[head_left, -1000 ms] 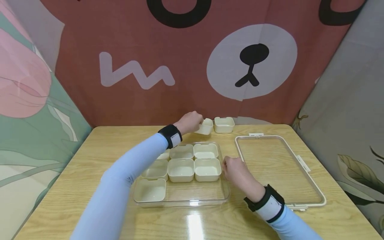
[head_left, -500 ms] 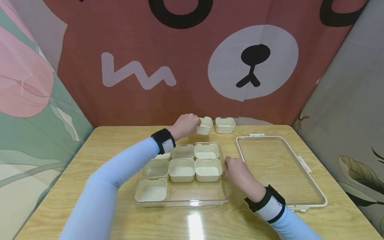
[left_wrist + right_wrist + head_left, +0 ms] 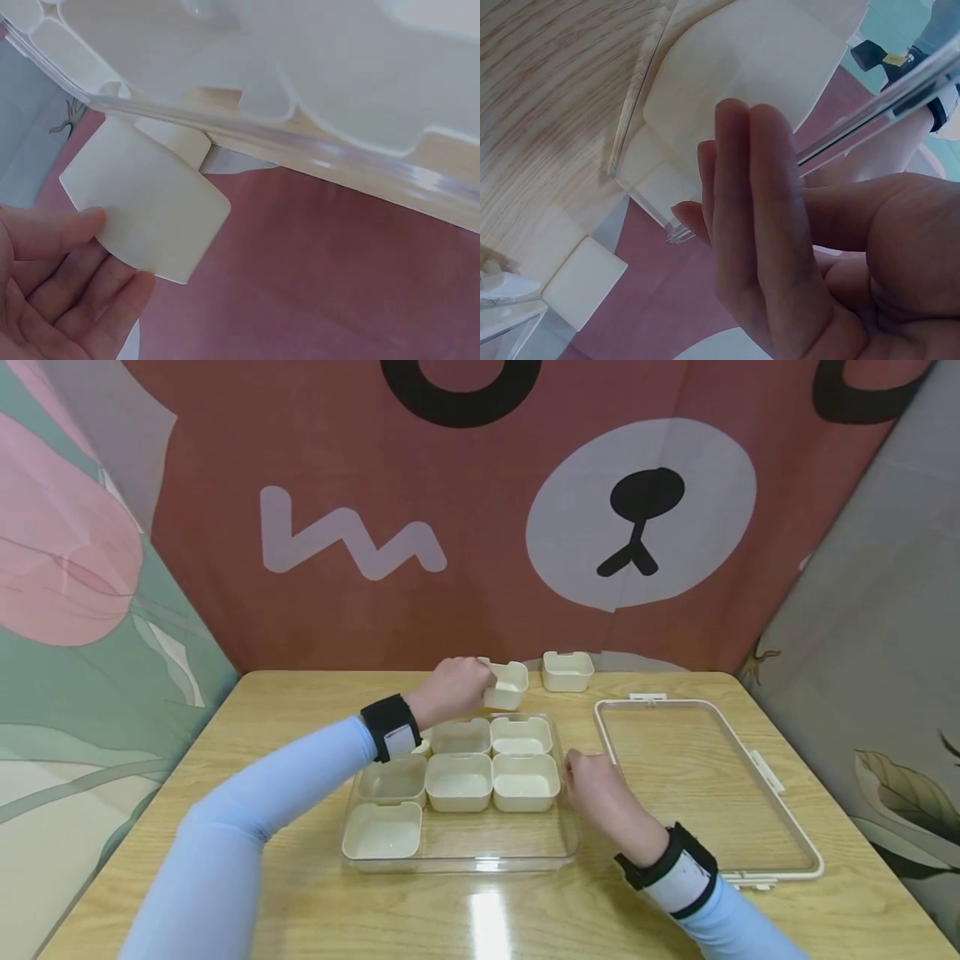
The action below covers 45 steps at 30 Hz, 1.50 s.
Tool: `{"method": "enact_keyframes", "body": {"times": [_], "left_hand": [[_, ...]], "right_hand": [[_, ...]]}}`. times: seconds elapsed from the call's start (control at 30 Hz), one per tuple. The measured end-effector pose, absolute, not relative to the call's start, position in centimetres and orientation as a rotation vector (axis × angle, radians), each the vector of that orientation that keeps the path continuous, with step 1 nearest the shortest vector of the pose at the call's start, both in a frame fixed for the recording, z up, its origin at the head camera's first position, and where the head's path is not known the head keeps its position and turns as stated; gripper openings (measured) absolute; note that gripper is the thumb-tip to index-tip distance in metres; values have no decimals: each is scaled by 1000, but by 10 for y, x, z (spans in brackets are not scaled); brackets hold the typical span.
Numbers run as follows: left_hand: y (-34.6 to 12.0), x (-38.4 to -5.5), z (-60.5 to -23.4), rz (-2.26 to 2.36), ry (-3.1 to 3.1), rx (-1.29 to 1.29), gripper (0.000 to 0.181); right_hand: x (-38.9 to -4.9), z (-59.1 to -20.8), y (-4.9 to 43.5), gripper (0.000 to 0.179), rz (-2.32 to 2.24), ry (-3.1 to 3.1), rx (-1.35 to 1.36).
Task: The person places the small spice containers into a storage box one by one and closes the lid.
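My left hand pinches a small cream plastic bin by its wall, just behind the clear tray. In the left wrist view the thumb and fingers hold one edge of that bin, which overlaps the tray's far rim. On the tray's right side, my right hand grips the clear wall, and the right wrist view has the fingers wrapped over its edge. Inside the tray, cream bins fill the two back rows, and one bin sits at the front left. The left hand partly hides the back-left bin.
Another cream bin stands at the table's back edge. A white-framed clear lid with side clips lies to the right of the tray. Printed cloth hangs directly behind the wooden table.
My left hand has drawn the cream bin away from the back-edge bin, leftward and closer to the tray. The right hand has stayed on the tray's wall.
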<state>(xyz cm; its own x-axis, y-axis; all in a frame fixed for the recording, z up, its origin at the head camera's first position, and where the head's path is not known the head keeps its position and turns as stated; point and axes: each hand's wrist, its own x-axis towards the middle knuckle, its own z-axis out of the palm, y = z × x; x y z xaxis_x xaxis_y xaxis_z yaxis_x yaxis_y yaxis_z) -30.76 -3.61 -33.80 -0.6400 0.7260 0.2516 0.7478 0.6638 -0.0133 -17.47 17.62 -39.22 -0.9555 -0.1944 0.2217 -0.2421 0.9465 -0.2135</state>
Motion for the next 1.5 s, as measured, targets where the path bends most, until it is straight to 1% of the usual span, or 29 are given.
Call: {"method": "enact_keyframes", "body": {"times": [0.13, 0.73, 1.07, 1.3, 1.5], "left_hand": [[-41, -302, -340, -149, -2599, -1214, 15], [-70, -271, -339, -260, -2425, -1274, 25], [-82, -250, -336, -244, -2409, -1289, 26], [-89, -233, -335, -178, -2400, -1289, 33], [-91, -220, -332, -136, -2405, -1293, 33]], "right_hand": [[-175, -391, 177, 8, 371, -2926, 318], [-175, -389, 176, 8, 349, -2918, 331], [-175, -391, 177, 7, 338, -2922, 332], [-174, -392, 176, 7, 345, -2930, 326], [-174, -391, 175, 7, 363, -2931, 326]]}}
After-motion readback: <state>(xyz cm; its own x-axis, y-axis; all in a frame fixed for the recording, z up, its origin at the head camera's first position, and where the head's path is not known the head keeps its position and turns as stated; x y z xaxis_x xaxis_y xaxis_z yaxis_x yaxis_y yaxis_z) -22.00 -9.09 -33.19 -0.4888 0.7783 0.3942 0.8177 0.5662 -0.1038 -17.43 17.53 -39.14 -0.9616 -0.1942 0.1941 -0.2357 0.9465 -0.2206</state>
